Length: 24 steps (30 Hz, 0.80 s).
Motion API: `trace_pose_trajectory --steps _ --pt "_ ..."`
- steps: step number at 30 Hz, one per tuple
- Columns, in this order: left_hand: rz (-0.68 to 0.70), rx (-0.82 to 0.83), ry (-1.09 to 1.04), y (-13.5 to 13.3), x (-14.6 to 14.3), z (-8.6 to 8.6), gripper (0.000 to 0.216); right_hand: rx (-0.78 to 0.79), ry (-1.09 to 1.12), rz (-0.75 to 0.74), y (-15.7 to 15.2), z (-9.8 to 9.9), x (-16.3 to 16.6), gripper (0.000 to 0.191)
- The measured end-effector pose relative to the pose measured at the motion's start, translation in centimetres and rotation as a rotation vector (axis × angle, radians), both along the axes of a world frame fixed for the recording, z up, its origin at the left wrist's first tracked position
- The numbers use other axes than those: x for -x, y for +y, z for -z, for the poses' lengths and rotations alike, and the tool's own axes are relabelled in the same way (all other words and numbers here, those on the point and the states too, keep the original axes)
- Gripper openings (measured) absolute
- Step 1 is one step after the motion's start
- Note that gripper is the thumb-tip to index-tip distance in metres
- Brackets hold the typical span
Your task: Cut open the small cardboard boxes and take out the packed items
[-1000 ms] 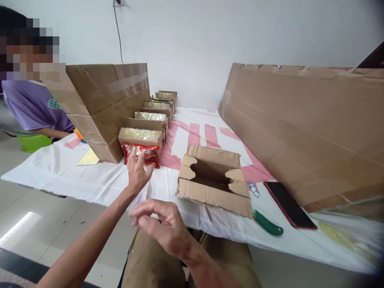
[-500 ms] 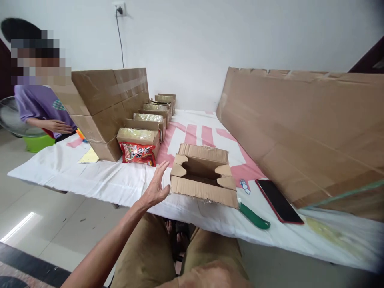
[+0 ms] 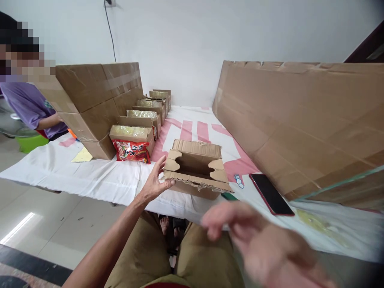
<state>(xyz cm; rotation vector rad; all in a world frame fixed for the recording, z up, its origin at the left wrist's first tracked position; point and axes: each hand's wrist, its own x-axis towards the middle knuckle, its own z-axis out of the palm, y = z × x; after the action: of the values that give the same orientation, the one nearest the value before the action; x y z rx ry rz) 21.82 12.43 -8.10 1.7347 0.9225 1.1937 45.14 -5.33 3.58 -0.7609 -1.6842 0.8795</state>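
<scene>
Head view: open cardboard box (image 3: 196,168) near table edge, my left hand (image 3: 154,182) gripping its left corner; my right hand (image 3: 258,240) blurred, loosely open, empty, in front. Black phone (image 3: 271,194) just right; red snack packet (image 3: 132,151) left, print unreadable

White characters are being shown on the red snack packet (image 3: 132,151) in front of the nearest small box (image 3: 132,136), but they are being blurred too much to be read.
</scene>
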Motion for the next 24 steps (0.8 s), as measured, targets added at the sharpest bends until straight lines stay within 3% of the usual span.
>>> trace_pose_trajectory --steps 2,4,5,9,12,16,19,22,24 --pt "-0.032 0.013 -0.015 0.1 -0.3 -0.4 0.104 -0.072 0.029 0.386 1.0 0.1 -3.1 0.031" --pt "-0.054 0.015 -0.049 0.3 -0.7 -0.5 0.103 -0.067 -0.048 0.643 2.0 1.6 -5.9 0.028" --pt "-0.060 0.016 -0.073 0.4 -0.9 -0.5 0.103 -0.029 -0.144 0.711 2.5 2.8 -7.2 0.039" --pt "-0.089 0.039 -0.143 0.7 -2.1 -0.1 0.103 0.165 -0.361 0.651 5.4 8.8 -10.1 0.080" --pt "-0.146 0.104 -0.172 0.7 -3.2 -0.2 0.101 0.245 -0.287 0.602 8.2 10.9 -9.3 0.083" --pt "-0.240 0.087 -0.219 0.5 -4.0 -1.9 0.094 0.191 -0.180 0.647 10.9 9.3 -6.5 0.068" --pt "-0.333 -0.009 -0.229 -0.4 -4.1 -3.8 0.083 0.088 -0.163 0.665 10.8 7.7 -5.8 0.073" --pt "-0.286 0.005 -0.188 -2.2 -3.8 -4.7 0.073 0.116 -0.183 0.698 9.0 7.8 -6.0 0.062" --pt "-0.293 0.025 -0.147 -3.7 -3.1 -4.4 0.068 0.162 -0.185 0.675 7.7 8.8 -5.8 0.059"
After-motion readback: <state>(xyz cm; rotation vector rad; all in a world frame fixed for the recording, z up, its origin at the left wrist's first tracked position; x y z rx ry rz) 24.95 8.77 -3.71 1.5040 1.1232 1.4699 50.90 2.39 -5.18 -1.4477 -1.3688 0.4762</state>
